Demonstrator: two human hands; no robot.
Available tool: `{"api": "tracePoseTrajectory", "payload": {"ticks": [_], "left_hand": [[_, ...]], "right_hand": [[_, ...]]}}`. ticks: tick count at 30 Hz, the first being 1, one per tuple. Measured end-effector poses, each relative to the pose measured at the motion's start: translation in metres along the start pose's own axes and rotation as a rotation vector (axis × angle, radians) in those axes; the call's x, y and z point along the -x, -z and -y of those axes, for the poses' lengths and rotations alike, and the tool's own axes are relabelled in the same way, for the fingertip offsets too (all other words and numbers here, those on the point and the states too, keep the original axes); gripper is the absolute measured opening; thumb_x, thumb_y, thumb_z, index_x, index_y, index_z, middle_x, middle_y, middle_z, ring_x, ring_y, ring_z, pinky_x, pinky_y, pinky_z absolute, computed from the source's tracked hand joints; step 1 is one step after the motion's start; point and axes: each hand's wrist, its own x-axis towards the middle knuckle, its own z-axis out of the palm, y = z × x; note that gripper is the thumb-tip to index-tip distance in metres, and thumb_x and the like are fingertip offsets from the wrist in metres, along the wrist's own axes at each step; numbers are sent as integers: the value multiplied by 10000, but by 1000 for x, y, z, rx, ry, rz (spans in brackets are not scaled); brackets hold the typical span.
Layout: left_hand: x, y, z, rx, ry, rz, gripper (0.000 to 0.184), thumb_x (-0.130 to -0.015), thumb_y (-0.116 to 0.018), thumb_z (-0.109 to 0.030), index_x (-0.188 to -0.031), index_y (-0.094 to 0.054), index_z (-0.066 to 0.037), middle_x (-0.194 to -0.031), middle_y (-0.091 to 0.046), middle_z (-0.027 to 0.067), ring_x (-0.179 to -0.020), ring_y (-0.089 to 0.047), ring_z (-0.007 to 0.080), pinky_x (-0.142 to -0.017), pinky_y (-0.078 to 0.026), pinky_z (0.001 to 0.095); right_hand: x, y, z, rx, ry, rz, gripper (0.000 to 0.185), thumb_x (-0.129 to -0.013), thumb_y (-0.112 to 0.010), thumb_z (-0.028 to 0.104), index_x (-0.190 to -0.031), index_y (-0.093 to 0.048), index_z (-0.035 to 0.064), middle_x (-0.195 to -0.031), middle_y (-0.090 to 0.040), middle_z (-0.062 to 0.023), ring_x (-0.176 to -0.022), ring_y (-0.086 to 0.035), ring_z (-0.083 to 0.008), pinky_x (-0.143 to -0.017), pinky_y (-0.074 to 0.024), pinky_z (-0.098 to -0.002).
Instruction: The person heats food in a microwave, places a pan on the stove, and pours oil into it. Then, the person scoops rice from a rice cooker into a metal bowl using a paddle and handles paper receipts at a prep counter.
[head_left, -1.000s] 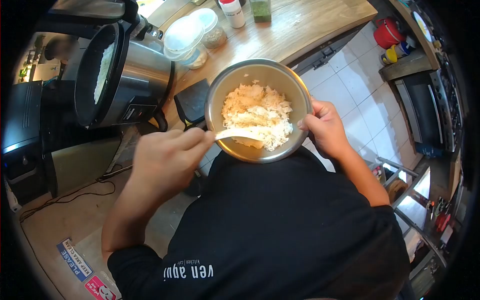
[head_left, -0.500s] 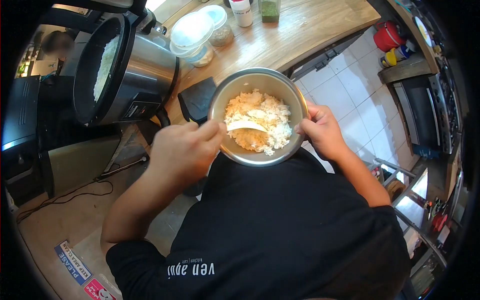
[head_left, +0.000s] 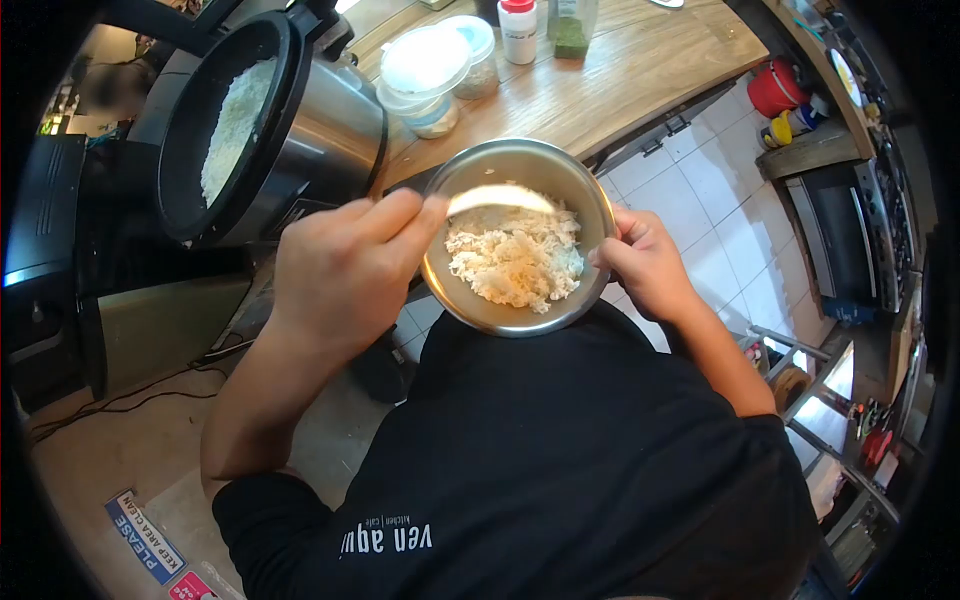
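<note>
My left hand [head_left: 355, 265] is closed round the handle end of a pale spoon [head_left: 505, 197], whose glossy blade lies across the far part of the bowl, above the food. The steel bowl [head_left: 470, 310] is tilted towards me in front of my body. My right hand [head_left: 650, 260] grips its right rim, thumb on the inside edge. In the bowl sits a heap of rice [head_left: 520, 262], white and light orange-brown mixed together.
A large cooker [head_left: 330, 130] with white rice stands open at the left. Lidded tubs [head_left: 425, 70], a red-capped bottle [head_left: 519, 32] and a green-filled container [head_left: 571, 35] stand on the wooden counter [head_left: 640, 60]. Beyond my right arm are an oven [head_left: 835, 235] and a metal rack.
The spoon has moved from the middle of the rice to the bowl's far side. The rice is more mixed and heaped nearer me. My right hand keeps its hold on the rim.
</note>
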Motion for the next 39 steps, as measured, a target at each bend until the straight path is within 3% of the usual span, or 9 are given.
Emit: {"api": "tracePoseTrajectory", "payload": {"ticks": [5, 8, 10, 16, 21, 26, 33, 35, 39], "left_hand": [[20, -32, 12, -39, 68, 17, 292, -914, -602, -74, -1177, -729, -74, -817, -610, 49, -699, -685, 239, -609, -540, 376], [44, -32, 20, 166, 150, 210, 271, -920, -651, -95, -1177, -736, -104, -838, -627, 64, -689, -672, 304, -609, -543, 400], [49, -22, 25, 205, 161, 144, 272, -911, -662, -80, -1169, -744, -100, -850, -640, 63, -687, -673, 299, -609, -540, 399], [56, -10, 29, 237, 99, 66, 262, -902, -664, -39, -1144, -759, -76, -883, -672, 71, -696, -686, 279, -612, -532, 382], [60, 5, 56, 326, 111, 42, 247, -907, -651, -37, -1127, -758, -71, -858, -655, 74, -686, -680, 277, -603, -522, 384], [61, -12, 48, 250, -5, 191, 262, -903, -634, -83, -1136, -745, -128, -863, -652, 35, -716, -698, 259, -606, -538, 390], [18, -18, 62, 205, 42, -51, 247, -934, -628, -65, -1148, -750, -88, -854, -644, 68, -695, -686, 266, -602, -541, 379], [11, -45, 56, 75, -14, -39, 265, -932, -624, -61, -1158, -756, -102, -855, -634, 56, -717, -687, 242, -618, -545, 359], [18, -49, 67, 172, -248, -6, 343, -871, -648, -60, -1183, -780, -119, -924, -689, 23, -729, -684, 211, -624, -538, 337]], "right_hand": [[-7, -27, 0, 18, 61, 10, 121, -815, -632, 11, -718, -564, -17, -1165, -678, -62, -790, -525, -83, -691, -434, -250], [-8, -37, -3, -114, -55, -51, 62, -835, -629, 25, -818, -657, -28, -1164, -676, -38, -737, -524, -68, -649, -438, -235], [-10, -44, 0, -113, -86, -36, 176, -852, -620, 33, -981, -730, -13, -1087, -682, -13, -708, -545, -51, -620, -457, -225], [-20, -64, -1, -226, -60, 1, 289, -860, -603, 26, -1112, -744, 35, -924, -660, 19, -713, -598, -46, -603, -505, -229], [-23, -61, -19, -227, -75, -37, 312, -872, -595, 25, -1155, -726, 36, -931, -663, 20, -673, -590, -42, -571, -492, -222], [-22, -64, -21, -229, -36, -37, 320, -874, -595, 23, -1167, -723, 30, -914, -662, 28, -661, -581, -39, -580, -487, -212], [-20, -69, -14, -200, -14, -76, 328, -879, -593, 23, -1176, -731, 39, -927, -631, 40, -758, -573, -37, -665, -499, -227], [-22, -71, -12, -234, 16, -82, 325, -881, -595, 28, -1172, -737, 47, -913, -627, 45, -763, -568, -32, -659, -494, -228], [-24, -60, -13, -256, -36, -105, 279, -877, -590, 4, -1118, -729, 29, -893, -658, 17, -727, -590, -59, -648, -501, -231]]}}
